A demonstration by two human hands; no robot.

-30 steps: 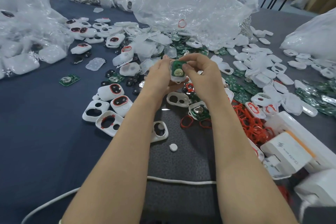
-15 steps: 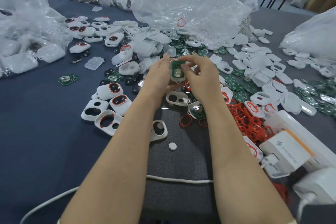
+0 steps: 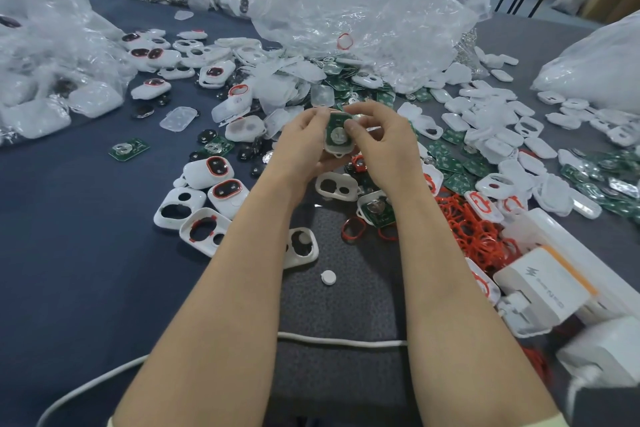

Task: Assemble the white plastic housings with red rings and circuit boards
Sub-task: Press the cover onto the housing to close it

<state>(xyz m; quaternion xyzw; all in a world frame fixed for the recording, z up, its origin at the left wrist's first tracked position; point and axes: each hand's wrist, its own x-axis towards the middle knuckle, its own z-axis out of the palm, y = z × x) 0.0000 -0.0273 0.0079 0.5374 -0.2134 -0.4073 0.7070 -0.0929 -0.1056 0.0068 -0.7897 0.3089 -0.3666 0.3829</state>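
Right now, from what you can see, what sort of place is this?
Probably a small hand-assembly workshop: loose heaps of white housings, green circuit boards and red rings cover the table, with clear bags of parts behind.

White housing (image 3: pixel 338 146) with green circuit board (image 3: pixel 337 121) seated, held upright.

At frame centre, the left hand (image 3: pixel 304 142) and right hand (image 3: pixel 384 142) grip a white housing (image 3: pixel 338 146) holding a green circuit board (image 3: pixel 337 121). Loose red rings (image 3: pixel 474 229) pile at right.
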